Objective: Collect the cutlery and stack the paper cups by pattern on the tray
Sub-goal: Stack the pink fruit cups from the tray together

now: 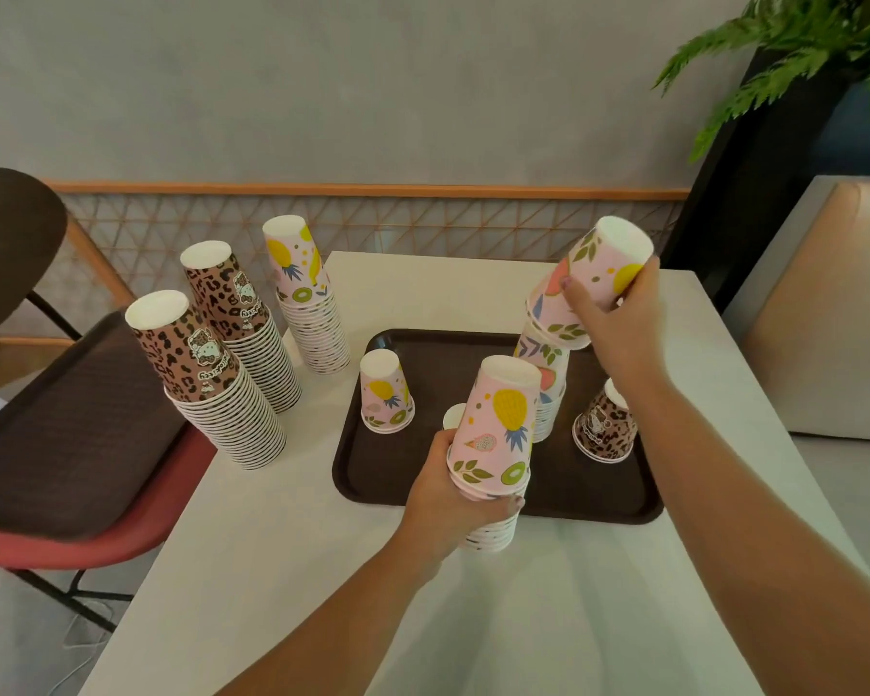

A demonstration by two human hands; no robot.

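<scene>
Left hand (pixel 448 499) grips fruit stack (pixel 493 444) over tray (pixel 372 474) front edge, perhaps lifted.

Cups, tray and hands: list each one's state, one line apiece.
Left hand: grips a fruit-pattern stack, upside down.
Right hand: grips fruit-pattern cups, tilted, above the fruit stack on the tray.
Small fruit cups: upside down on tray.
Leopard cups: upside down on tray.
Tray: flat on table.
Three tall stacks: upside down, off tray.
</scene>
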